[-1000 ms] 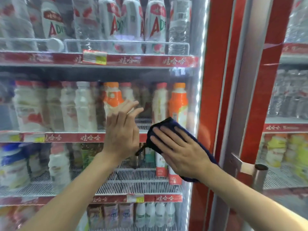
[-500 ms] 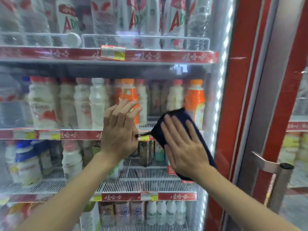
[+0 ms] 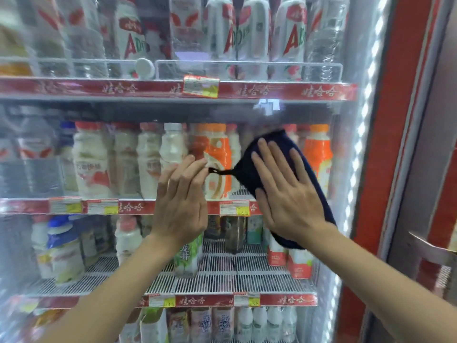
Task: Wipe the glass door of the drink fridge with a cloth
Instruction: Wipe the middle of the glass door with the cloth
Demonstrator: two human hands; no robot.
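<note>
Drink fridge interior fills the view: white wire shelves (image 3: 222, 276) with red price strips (image 3: 284, 91), rows of white plastic bottles, an orange-labelled bottle (image 3: 217, 164) on the middle shelf, cartons on the one below. Glass door (image 3: 123, 112) is in front of all that, hazy/misted on its left half and clearer near its right edge. Red door frame (image 3: 390, 144) runs down that right edge with a lit LED strip (image 3: 363, 120) just inside it; a brushed metal handle (image 3: 430, 246) sits further right. Right hand (image 3: 286, 196): grip fully apart, fingers straight and spread, palm flat, pressing the cloth (image 3: 244, 172) onto the glass at middle-shelf height, toward the door's right edge. Cloth is dark navy, soft fabric, folded into a rounded pad, sticking out above the fingertips and below the wrist. Thin hanging loop (image 3: 217, 171) trails from its left corner toward the left hand (image 3: 183, 201). Left hand: grip also apart, fingers extended and close together, palm toward the glass just beside the cloth. Loop end meets its index fingertip; can't tell whether it's actually held. Both forearms bare.
</note>
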